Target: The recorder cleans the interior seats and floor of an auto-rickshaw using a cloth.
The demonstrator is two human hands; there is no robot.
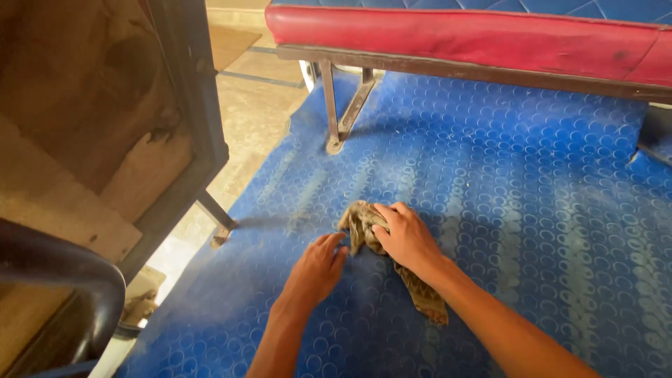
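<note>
Looking down through the head camera, I see my right hand (406,239) pressed onto a crumpled brownish cloth (364,227), fingers curled over its bunched upper end and gripping it against the blue mat (518,196). The cloth lies near the middle of the mat, and its loose tail runs out from under my wrist toward the lower right, flat on the surface. My left hand (318,267) rests just beside it on the mat, palm down, fingers loose and spread, the fingertips close to the cloth's edge; I cannot tell whether they touch it. The mat is rubbery, stamped with raised rings and streaked with pale dust. Beyond it stands a red padded bench (462,35) on a metal leg (344,105). To my left sits a dark-framed wooden panel (105,119).
</note>
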